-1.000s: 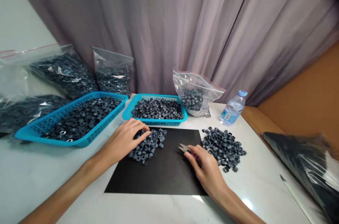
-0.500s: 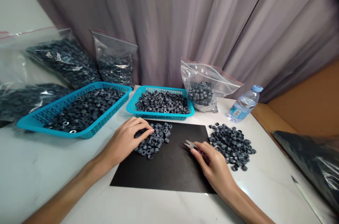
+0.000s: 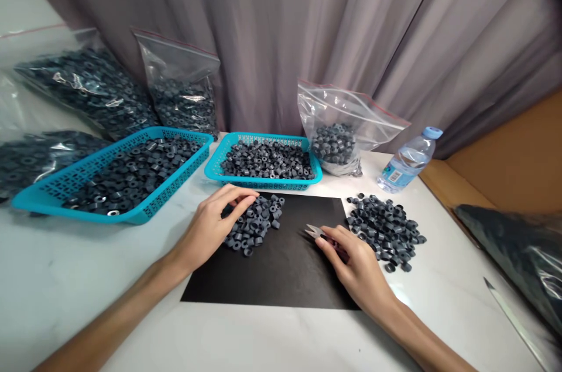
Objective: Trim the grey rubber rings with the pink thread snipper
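A black mat (image 3: 281,272) lies on the white table. On its far left part sits a small pile of dark grey rubber rings (image 3: 257,225). My left hand (image 3: 215,225) rests on that pile, fingers bent and pinching among the rings; what they grip is hidden. My right hand (image 3: 355,263) lies on the mat's right side, closed round small thread snips (image 3: 317,232) whose metal tips point left. A second, larger pile of grey rings (image 3: 386,225) lies on the table just right of the mat.
Two blue baskets of rings stand behind the mat, a large one (image 3: 109,176) at left and a small one (image 3: 263,164) in the middle. Clear bags of rings (image 3: 338,137) stand along the curtain. A water bottle (image 3: 408,161) is at right, a dark bag (image 3: 518,255) farther right.
The view has shifted a little. My left hand's fingers have worked over the ring pile; my right hand stays on the mat with the snips.
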Available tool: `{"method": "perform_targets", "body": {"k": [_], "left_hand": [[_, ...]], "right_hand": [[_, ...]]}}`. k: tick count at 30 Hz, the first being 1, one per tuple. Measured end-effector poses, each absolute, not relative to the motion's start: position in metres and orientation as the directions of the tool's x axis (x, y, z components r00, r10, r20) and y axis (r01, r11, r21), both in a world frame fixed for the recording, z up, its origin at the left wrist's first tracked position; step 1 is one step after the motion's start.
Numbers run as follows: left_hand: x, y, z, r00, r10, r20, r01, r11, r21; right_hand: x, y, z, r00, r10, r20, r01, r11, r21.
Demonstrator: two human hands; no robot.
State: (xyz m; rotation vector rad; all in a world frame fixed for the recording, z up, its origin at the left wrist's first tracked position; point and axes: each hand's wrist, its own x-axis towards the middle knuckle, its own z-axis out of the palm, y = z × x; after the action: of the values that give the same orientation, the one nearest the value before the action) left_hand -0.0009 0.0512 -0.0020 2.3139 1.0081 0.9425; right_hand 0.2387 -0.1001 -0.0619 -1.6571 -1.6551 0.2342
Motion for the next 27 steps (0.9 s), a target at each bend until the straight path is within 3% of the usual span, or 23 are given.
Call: {"method": "perform_targets", "body": {"k": [12,20,27], "left_hand": [[-0.003,0.054,-0.006,0.622,0.707,0.337,0.528,-0.696,0.485],[-0.003,0.043,-0.001,0.542,0.725,0.424,0.477,-0.681,0.555],[0.003,0.02,0.003,0.512,0.689,0.513,0.37,-0.716,0.593]], "right_hand": [[0.238,-0.1,-0.06,0.153,0.92,0.362,0.767,0.12,-0.63],[0.239,-0.101,-0.06,0.149,0.917,0.371,0.771,0.127,-0.623],[0.235,-0.104,-0.055,0.214,0.897,0.386,0.681,0.147,-0.717]]}}
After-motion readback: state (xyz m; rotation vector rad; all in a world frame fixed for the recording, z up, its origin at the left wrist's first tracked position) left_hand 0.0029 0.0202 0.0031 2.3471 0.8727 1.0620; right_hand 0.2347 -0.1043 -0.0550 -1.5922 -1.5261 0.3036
